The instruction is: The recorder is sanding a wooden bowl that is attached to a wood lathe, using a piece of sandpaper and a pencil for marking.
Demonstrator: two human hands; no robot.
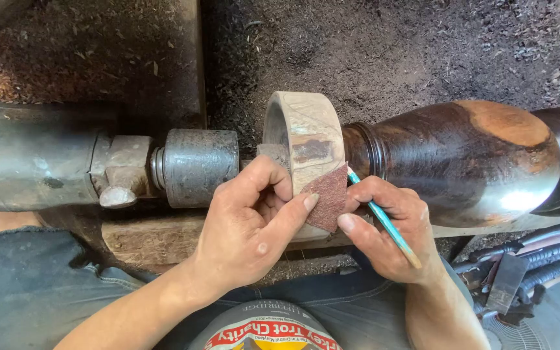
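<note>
A pale wooden ring-shaped workpiece (306, 133) is mounted on a lathe between a grey metal cylinder (196, 165) and a dark, glossy wooden form (468, 159). My left hand (247, 227) and my right hand (390, 227) together pinch a reddish-brown piece of sandpaper (326, 194) against the ring's lower front rim. My right hand also grips a teal pencil (387, 227), which runs diagonally through the fingers with its tip near the ring.
A grey metal lathe body (27, 159) stretches to the left. A wooden rest (153, 236) lies below the workpiece. Metal tools (526, 262) sit at the lower right. Sawdust-covered ground (390, 45) fills the background. My jeans-clad knees are at the bottom.
</note>
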